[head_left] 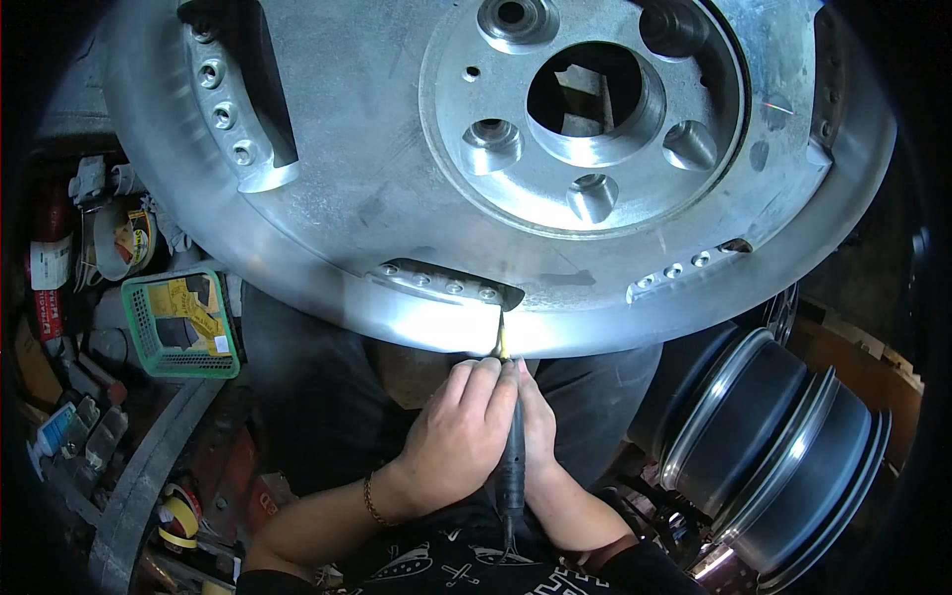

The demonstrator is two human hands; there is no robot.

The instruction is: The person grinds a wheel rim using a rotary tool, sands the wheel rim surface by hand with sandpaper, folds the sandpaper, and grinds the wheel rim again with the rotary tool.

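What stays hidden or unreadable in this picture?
All in the head view:
- Most fingers of the right hand: hidden behind the left hand and the tool.
- Top of the metal wheel: cut off by the upper edge.
- Rim surface beside the tool: washed out by glare.
- Print on the yellow packaging, left: too small.

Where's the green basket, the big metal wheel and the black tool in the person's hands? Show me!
Green basket (141, 319): head view, on its mesh side wall.
Big metal wheel (362, 149): head view, on its flat face.
Black tool (512, 466): head view, on its handle.
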